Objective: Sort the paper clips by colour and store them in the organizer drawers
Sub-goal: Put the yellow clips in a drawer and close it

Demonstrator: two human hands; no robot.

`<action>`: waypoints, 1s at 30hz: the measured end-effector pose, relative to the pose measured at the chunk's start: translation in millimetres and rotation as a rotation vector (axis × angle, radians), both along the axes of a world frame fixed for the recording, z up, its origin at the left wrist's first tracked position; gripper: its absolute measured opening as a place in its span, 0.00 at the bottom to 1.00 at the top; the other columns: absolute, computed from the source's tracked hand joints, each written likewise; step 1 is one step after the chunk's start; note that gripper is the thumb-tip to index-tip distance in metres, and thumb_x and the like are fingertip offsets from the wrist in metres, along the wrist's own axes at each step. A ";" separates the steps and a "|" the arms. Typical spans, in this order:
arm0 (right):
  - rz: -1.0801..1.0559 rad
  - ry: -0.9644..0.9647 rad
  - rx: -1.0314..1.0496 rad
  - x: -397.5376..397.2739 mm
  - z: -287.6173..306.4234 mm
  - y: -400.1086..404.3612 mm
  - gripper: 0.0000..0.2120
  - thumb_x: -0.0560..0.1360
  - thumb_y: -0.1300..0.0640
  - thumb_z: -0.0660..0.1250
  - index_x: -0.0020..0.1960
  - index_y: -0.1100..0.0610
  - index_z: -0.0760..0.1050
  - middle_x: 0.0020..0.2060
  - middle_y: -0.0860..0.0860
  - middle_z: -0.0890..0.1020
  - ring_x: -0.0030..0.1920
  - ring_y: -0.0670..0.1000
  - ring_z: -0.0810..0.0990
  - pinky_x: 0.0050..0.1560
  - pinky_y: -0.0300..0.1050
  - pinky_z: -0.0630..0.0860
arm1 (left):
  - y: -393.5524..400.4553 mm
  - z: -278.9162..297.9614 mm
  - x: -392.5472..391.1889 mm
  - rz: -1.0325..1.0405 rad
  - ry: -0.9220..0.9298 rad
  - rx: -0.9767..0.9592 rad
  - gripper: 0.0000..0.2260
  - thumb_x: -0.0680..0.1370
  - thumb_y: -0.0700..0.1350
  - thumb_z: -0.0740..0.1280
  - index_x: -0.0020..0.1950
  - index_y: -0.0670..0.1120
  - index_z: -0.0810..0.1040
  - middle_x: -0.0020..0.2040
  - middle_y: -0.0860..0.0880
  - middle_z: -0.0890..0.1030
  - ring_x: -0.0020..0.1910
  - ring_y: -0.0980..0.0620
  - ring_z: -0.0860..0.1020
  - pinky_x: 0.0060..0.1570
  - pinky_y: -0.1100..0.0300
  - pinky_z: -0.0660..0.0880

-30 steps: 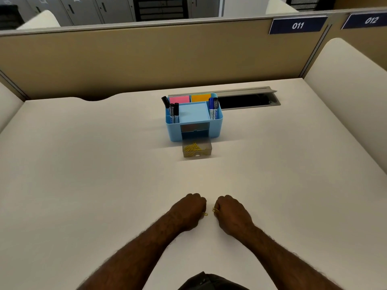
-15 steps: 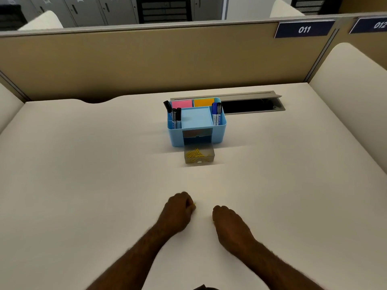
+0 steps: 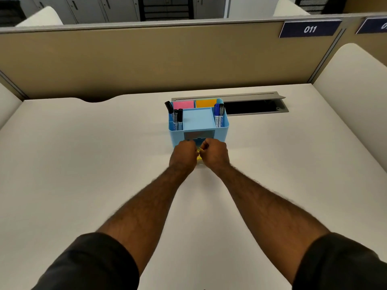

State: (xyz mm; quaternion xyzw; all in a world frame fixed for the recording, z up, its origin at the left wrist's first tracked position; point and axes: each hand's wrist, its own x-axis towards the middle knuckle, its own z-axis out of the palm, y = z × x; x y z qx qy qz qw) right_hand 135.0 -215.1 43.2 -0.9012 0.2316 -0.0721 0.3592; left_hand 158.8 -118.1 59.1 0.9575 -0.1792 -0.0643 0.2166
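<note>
Reaching forward over the pale surface (image 3: 83,174) on both bare forearms, dark sleeves (image 3: 88,264) nearest. Clenching the left hand (image 3: 183,153) and right hand (image 3: 215,152) knuckle to knuckle, pinching yellow paper clips (image 3: 198,152) between them. Covering the pulled-out drawer (image 3: 199,162) just beneath the hands. Sitting just beyond the hands: blue organizer (image 3: 221,132), holding markers (image 3: 178,119) and sticky notes (image 3: 183,104).
</note>
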 end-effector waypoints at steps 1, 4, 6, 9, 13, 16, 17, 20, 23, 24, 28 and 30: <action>-0.020 0.028 0.002 4.1 -4.5 -0.5 0.07 0.74 0.56 0.68 0.48 0.59 0.78 0.46 0.56 0.82 0.45 0.53 0.78 0.43 0.41 0.73 | -1.3 -2.8 0.0 -0.023 -0.004 0.026 0.06 0.76 0.42 0.68 0.50 0.41 0.78 0.49 0.41 0.82 0.47 0.44 0.79 0.50 0.52 0.78; -0.097 0.156 0.058 13.1 -14.3 -1.7 0.13 0.75 0.53 0.67 0.55 0.60 0.76 0.51 0.56 0.81 0.50 0.53 0.78 0.49 0.43 0.74 | -2.6 -10.0 -2.7 -0.051 -0.014 0.043 0.07 0.77 0.42 0.67 0.51 0.40 0.78 0.51 0.41 0.82 0.48 0.44 0.79 0.53 0.53 0.76; -0.121 0.170 0.079 12.5 -12.7 -1.9 0.14 0.75 0.53 0.67 0.56 0.61 0.76 0.52 0.57 0.81 0.51 0.54 0.78 0.52 0.43 0.74 | -1.6 -12.5 -5.0 -0.047 -0.017 0.015 0.07 0.77 0.43 0.66 0.50 0.40 0.79 0.50 0.40 0.81 0.48 0.44 0.78 0.52 0.54 0.75; -0.114 -0.036 0.045 -1.8 -0.2 -1.4 0.09 0.75 0.59 0.66 0.53 0.61 0.78 0.51 0.57 0.82 0.53 0.55 0.78 0.52 0.43 0.74 | 5.4 -12.0 -3.3 0.008 -0.140 -0.065 0.05 0.77 0.41 0.64 0.49 0.41 0.77 0.49 0.40 0.80 0.46 0.43 0.78 0.45 0.52 0.75; -0.442 -0.144 0.460 -22.4 0.0 5.5 0.06 0.73 0.61 0.64 0.42 0.57 0.79 0.40 0.55 0.84 0.40 0.52 0.80 0.46 0.46 0.79 | 23.2 -5.9 1.8 0.122 -0.445 -0.190 0.09 0.77 0.38 0.64 0.56 0.41 0.75 0.56 0.39 0.77 0.54 0.43 0.76 0.48 0.51 0.78; -0.590 -0.054 1.183 -41.7 -7.8 24.5 0.06 0.74 0.66 0.62 0.42 0.61 0.77 0.34 0.56 0.80 0.31 0.51 0.77 0.33 0.42 0.77 | 32.5 -1.9 10.4 0.135 -0.441 -0.126 0.21 0.76 0.37 0.64 0.68 0.43 0.68 0.69 0.39 0.70 0.69 0.41 0.68 0.64 0.49 0.70; -0.604 -0.027 1.356 -47.8 -11.2 30.4 0.06 0.75 0.66 0.62 0.47 0.63 0.77 0.36 0.57 0.80 0.33 0.51 0.78 0.35 0.41 0.77 | 33.8 -1.5 13.0 0.114 -0.390 -0.101 0.24 0.76 0.37 0.64 0.71 0.44 0.65 0.73 0.41 0.66 0.72 0.42 0.64 0.68 0.49 0.65; -0.605 -0.028 1.587 -57.5 -22.2 39.2 0.11 0.79 0.62 0.60 0.60 0.63 0.72 0.50 0.59 0.80 0.45 0.55 0.80 0.42 0.43 0.78 | 34.6 -5.4 15.6 0.042 -0.248 -0.019 0.30 0.75 0.34 0.61 0.76 0.46 0.55 0.77 0.44 0.56 0.77 0.44 0.53 0.74 0.49 0.54; -0.593 -0.074 1.628 -54.8 -20.7 38.7 0.14 0.79 0.62 0.60 0.64 0.60 0.70 0.59 0.57 0.77 0.53 0.58 0.79 0.46 0.45 0.78 | 35.6 -11.1 12.4 0.025 -0.204 0.021 0.33 0.75 0.33 0.61 0.76 0.46 0.51 0.78 0.45 0.51 0.77 0.45 0.48 0.75 0.52 0.48; -0.585 -0.087 1.627 -52.6 -19.2 37.2 0.14 0.79 0.62 0.60 0.64 0.60 0.70 0.59 0.56 0.77 0.53 0.58 0.79 0.46 0.46 0.78 | 35.8 -11.6 12.2 0.029 -0.195 0.017 0.33 0.75 0.33 0.61 0.76 0.46 0.51 0.78 0.45 0.50 0.77 0.46 0.47 0.75 0.52 0.48; -0.546 -0.066 1.578 -42.8 -13.7 29.7 0.15 0.79 0.63 0.60 0.64 0.57 0.70 0.60 0.54 0.78 0.52 0.56 0.80 0.48 0.46 0.78 | 35.6 -11.1 14.5 0.047 -0.168 -0.009 0.34 0.74 0.32 0.61 0.76 0.47 0.50 0.79 0.46 0.49 0.78 0.47 0.46 0.75 0.54 0.47; -0.523 -0.054 1.564 -36.0 -10.0 26.4 0.15 0.79 0.62 0.59 0.66 0.57 0.70 0.62 0.53 0.77 0.54 0.56 0.79 0.50 0.47 0.78 | 35.3 -10.1 13.3 0.051 -0.155 -0.013 0.35 0.75 0.32 0.61 0.77 0.47 0.49 0.79 0.47 0.48 0.78 0.48 0.45 0.75 0.54 0.47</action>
